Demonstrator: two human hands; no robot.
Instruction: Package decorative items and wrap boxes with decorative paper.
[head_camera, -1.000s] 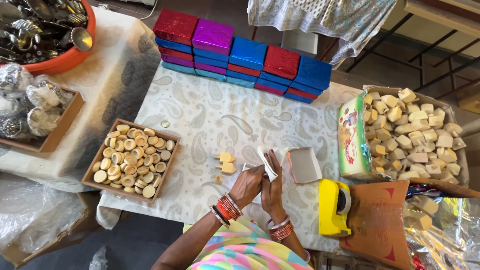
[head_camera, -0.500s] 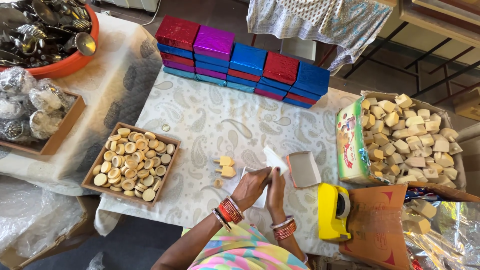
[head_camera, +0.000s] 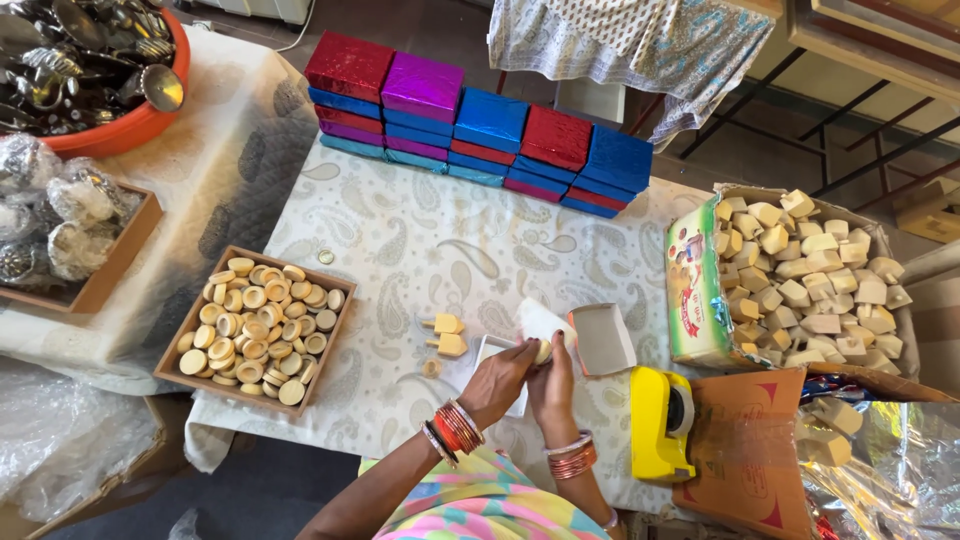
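The desk (head_camera: 400, 230) was covered with a pale paisley cloth. Along its far edge stood a row of shiny boxes (head_camera: 480, 125), red, purple and blue, stacked in layers. At the right, an open carton (head_camera: 692, 300) was heaped with pale wooden blocks (head_camera: 810, 275). At the left, a wooden tray (head_camera: 190, 325) held round wooden discs (head_camera: 260, 330) packed close together. A yellow tape dispenser (head_camera: 660, 425) sat near the front right, just beside a brown cardboard flap (head_camera: 750, 450). A small open box (head_camera: 605, 340) lay just beyond the hands, tilted slightly.

Both hands met near the front middle of the desk. The left hand (head_camera: 500, 380), bangles at its wrist, had its fingers curled and pinching a small pale piece (head_camera: 543, 350). The right hand (head_camera: 555, 385) was closed around the same piece from below, and a white sheet (head_camera: 540, 320) rose from between the two hands. Two little wooden pieces (head_camera: 448, 335) lay on the cloth just left of the hands, one behind the other, and a coin-like disc (head_camera: 326, 257) sat apart, nearer the tray.
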